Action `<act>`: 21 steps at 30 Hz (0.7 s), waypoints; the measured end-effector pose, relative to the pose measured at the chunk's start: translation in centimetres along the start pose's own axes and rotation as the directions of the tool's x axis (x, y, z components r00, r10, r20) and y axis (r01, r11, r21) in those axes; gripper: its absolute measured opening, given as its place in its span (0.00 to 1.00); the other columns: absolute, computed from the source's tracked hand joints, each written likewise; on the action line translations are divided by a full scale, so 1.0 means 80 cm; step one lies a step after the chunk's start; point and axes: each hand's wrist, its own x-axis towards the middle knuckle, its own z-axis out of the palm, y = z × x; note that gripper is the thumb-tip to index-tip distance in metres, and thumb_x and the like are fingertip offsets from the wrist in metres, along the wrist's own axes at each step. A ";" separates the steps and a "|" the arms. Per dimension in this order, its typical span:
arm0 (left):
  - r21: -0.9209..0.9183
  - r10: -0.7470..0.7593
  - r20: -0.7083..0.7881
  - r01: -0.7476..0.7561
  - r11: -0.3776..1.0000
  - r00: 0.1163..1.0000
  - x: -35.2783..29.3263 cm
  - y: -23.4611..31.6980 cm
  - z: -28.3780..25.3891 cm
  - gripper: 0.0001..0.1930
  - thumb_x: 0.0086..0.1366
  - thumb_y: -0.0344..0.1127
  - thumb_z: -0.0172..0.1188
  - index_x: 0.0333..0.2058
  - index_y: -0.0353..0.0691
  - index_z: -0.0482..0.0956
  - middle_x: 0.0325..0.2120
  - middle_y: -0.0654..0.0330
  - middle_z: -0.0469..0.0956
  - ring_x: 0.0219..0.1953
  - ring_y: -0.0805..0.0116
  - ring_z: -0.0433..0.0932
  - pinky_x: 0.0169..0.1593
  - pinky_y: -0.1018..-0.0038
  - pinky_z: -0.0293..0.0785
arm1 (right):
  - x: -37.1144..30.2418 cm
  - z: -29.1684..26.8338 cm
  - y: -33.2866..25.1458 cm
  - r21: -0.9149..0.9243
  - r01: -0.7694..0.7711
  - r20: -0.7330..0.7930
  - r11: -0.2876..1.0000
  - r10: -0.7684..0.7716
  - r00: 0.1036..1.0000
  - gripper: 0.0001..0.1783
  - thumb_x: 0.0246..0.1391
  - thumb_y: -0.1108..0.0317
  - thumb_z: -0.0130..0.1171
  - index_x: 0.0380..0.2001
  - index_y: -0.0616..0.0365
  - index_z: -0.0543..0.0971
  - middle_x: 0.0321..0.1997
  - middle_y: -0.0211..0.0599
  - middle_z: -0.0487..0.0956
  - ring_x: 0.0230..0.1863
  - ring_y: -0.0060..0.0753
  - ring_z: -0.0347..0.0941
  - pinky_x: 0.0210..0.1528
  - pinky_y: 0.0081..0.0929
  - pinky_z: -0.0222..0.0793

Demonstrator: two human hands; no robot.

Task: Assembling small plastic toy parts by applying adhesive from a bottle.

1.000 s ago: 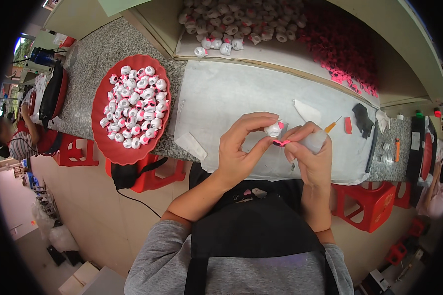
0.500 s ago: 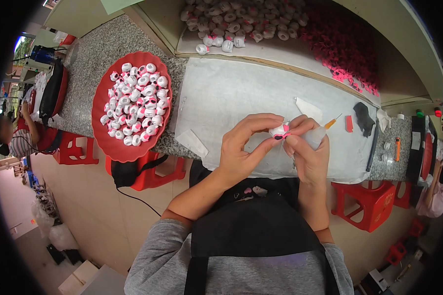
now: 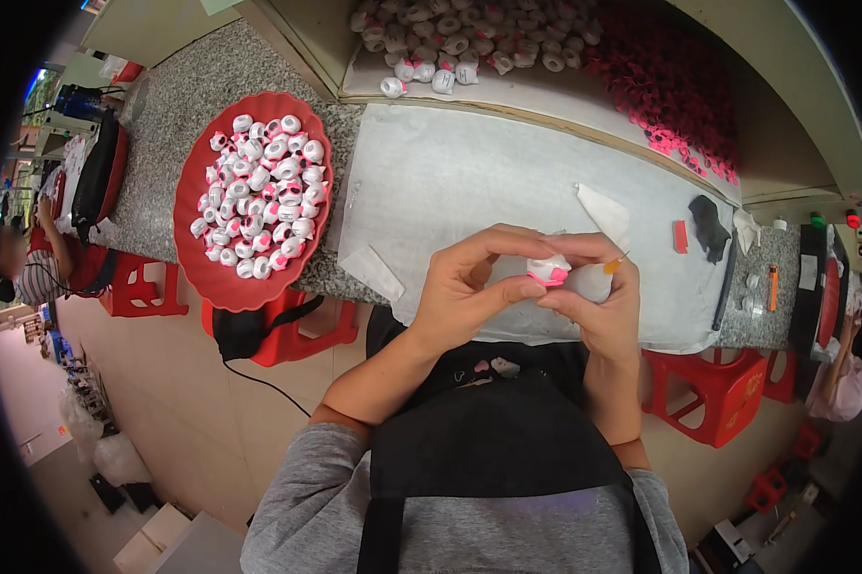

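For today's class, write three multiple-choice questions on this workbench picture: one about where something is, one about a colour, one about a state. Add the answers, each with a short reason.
1. Where is the round tray of small white-and-pink pieces?
A. To the person's left on the granite counter
B. On the red stool
C. On the person's lap

2. What colour is that tray?
A. Blue
B. Red
C. White

3. How is the small white-and-pink piece held?
A. Lying loose on the white sheet
B. Pinched between the fingers of both hands
C. Resting in the tray

Answers: 1 A, the tray sits left of the white sheet. 2 B, its rim is red. 3 B, the left hand and right hand meet around it above the sheet.
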 end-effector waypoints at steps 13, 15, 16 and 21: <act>0.020 0.067 0.029 -0.068 0.997 0.997 -0.001 -0.012 -0.003 0.09 0.46 0.26 0.56 0.30 0.34 0.71 0.32 0.51 0.71 0.40 0.61 0.68 0.48 0.65 0.60 | -0.007 -0.001 0.000 -0.027 0.047 -0.042 0.999 -0.048 0.998 0.15 0.31 0.78 0.61 0.28 0.64 0.73 0.25 0.31 0.73 0.25 0.15 0.65 0.27 0.12 0.59; 0.017 0.059 0.017 -0.059 0.998 0.998 0.000 -0.011 -0.001 0.09 0.46 0.25 0.56 0.30 0.33 0.71 0.31 0.52 0.71 0.40 0.62 0.68 0.48 0.66 0.60 | -0.006 -0.002 0.001 -0.025 0.045 -0.046 0.999 -0.046 0.998 0.15 0.31 0.77 0.61 0.28 0.64 0.73 0.25 0.31 0.73 0.25 0.15 0.64 0.27 0.12 0.59; 0.017 0.060 0.015 -0.061 0.998 0.998 0.001 -0.009 -0.001 0.09 0.46 0.25 0.56 0.30 0.33 0.71 0.31 0.52 0.71 0.40 0.62 0.68 0.48 0.66 0.60 | -0.006 -0.004 0.003 -0.011 0.025 -0.045 1.000 -0.025 0.999 0.15 0.31 0.77 0.61 0.28 0.64 0.73 0.25 0.31 0.73 0.24 0.15 0.64 0.26 0.12 0.59; -0.069 -0.123 0.017 0.124 0.990 0.992 0.004 0.001 0.002 0.12 0.48 0.23 0.53 0.34 0.31 0.69 0.33 0.52 0.70 0.40 0.66 0.68 0.46 0.71 0.62 | -0.004 -0.003 0.005 0.048 -0.026 -0.066 0.999 0.029 0.997 0.16 0.31 0.76 0.61 0.30 0.64 0.72 0.24 0.31 0.72 0.22 0.14 0.64 0.24 0.11 0.58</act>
